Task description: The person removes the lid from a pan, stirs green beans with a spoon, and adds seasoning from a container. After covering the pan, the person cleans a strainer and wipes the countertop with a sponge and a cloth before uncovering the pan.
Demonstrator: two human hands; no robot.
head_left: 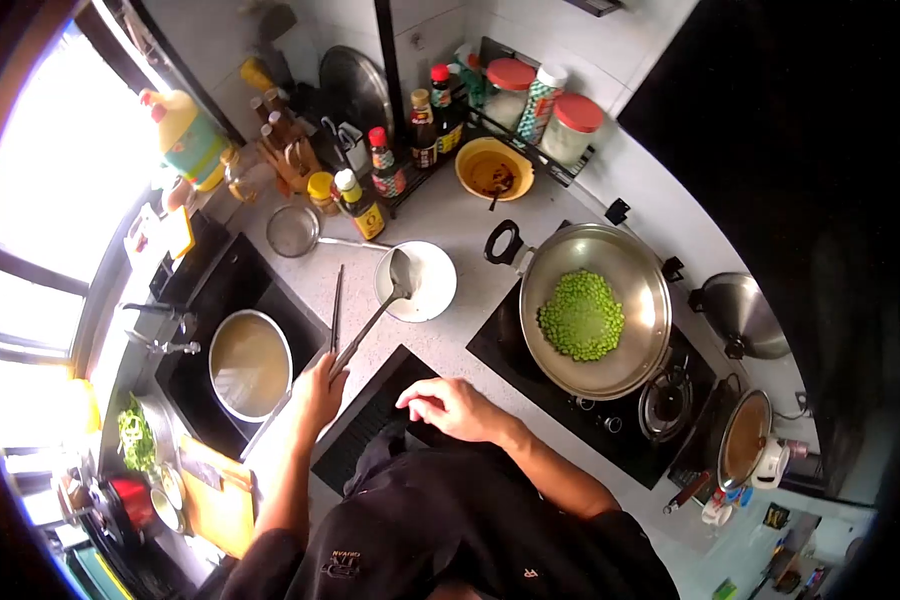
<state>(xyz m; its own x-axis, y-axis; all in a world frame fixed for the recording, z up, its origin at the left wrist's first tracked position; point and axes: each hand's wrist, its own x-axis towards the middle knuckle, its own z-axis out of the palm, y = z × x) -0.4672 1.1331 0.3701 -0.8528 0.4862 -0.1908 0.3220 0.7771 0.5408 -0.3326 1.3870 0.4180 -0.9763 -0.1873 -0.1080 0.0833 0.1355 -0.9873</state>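
Observation:
My left hand (320,392) is closed around the long handle of a metal ladle (398,278) and a pair of dark chopsticks (337,308). The ladle's head is over a white bowl (432,285); whether it touches the bowl I cannot tell. The chopsticks point away from me, to the left of the ladle. Loosely bent, my right hand (455,408) hangs in front of my body with nothing visible in it. To its right, a large steel wok (645,300) on the cooktop holds green peas (582,315).
A pot of cloudy liquid (251,366) stands in the sink at left. A strainer (293,231), sauce bottles (385,160) and a yellow bowl of brown sauce (494,172) line the back. A glass lid (665,402) lies beside the wok; a cutting board (215,505) is lower left.

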